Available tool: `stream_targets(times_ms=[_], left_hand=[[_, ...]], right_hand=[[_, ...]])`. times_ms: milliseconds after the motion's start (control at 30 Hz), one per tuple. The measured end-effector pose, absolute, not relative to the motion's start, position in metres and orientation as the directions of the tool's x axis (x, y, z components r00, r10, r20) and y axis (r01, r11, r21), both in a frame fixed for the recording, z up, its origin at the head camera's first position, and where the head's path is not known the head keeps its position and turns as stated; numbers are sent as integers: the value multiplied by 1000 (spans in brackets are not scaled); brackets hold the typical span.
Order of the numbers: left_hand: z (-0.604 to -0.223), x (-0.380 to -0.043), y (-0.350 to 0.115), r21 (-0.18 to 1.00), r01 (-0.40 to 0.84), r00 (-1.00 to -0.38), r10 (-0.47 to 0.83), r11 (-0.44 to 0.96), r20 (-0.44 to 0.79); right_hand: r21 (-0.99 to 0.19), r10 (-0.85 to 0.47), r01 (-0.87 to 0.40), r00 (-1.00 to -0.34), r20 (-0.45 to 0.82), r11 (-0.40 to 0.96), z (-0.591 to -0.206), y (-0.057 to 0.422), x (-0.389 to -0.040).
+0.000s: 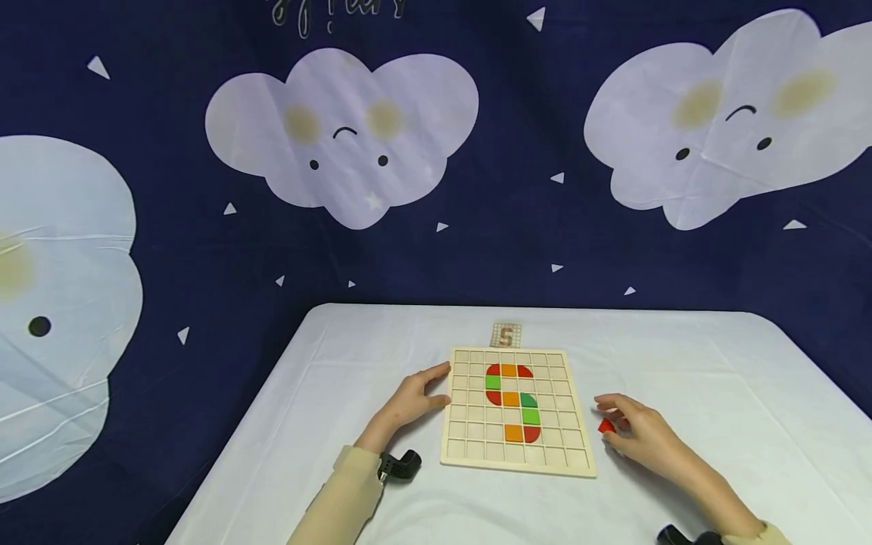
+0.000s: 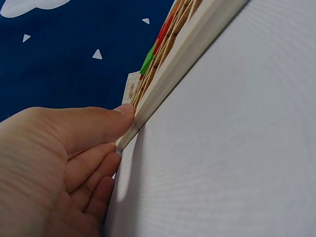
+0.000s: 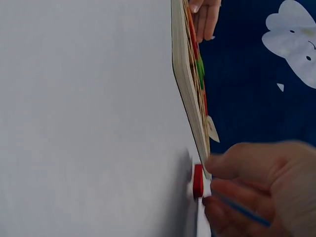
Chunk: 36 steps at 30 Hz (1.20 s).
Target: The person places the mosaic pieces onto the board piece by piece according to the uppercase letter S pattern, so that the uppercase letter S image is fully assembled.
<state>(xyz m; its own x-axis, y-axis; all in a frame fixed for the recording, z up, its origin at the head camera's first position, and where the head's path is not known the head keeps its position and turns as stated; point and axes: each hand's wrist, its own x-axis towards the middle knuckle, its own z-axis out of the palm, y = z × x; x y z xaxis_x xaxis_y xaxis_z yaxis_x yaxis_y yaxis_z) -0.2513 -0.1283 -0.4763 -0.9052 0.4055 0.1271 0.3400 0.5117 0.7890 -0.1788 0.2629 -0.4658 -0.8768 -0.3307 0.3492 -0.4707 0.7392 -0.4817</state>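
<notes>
A square wooden grid board (image 1: 470, 450) lies on the table, with red, orange and green pieces set in its cells in an S shape. My left hand (image 1: 407, 400) touches the board's left edge, thumb and index finger spread along it. In the left wrist view the thumb (image 2: 106, 127) rests against the rim. Right of the board, my right hand (image 1: 643, 435) is low over the table, its fingers bent around a small red piece (image 1: 605, 426). In the right wrist view this red piece (image 3: 198, 180) shows just beyond the parted thumb and fingertips.
A small card (image 1: 506, 335) with an S pattern lies behind the board's far edge. White cloth covers the table (image 1: 381, 341). A dark blue backdrop (image 1: 504, 250) with clouds hangs behind it. Black wrist cameras (image 1: 402, 464) are worn on both wrists.
</notes>
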Motion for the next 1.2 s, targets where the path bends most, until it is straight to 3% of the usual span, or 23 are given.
stream_targets(times_ms=[267, 467, 700, 933, 1200], left_hand=[[-476, -252, -128, 786, 344, -905, 404, 513, 133], [-477, -250, -127, 790, 334, -906, 407, 514, 119], [-478, -251, -128, 779, 353, -902, 409, 519, 136], [-477, -252, -128, 781, 343, -906, 405, 522, 128], [-477, -252, -128, 779, 345, -905, 405, 524, 128]], right_hand=[[-446, -391, -449, -893, 220, 774, -463, 265, -172], [-460, -372, -449, -893, 253, 766, -463, 271, -169], [-380, -435, -555, -826, 359, 740, -466, 283, -167], [-371, -357, -498, -850, 387, 784, -468, 282, -169], [-398, -400, -545, -828, 392, 738, -473, 279, -170]])
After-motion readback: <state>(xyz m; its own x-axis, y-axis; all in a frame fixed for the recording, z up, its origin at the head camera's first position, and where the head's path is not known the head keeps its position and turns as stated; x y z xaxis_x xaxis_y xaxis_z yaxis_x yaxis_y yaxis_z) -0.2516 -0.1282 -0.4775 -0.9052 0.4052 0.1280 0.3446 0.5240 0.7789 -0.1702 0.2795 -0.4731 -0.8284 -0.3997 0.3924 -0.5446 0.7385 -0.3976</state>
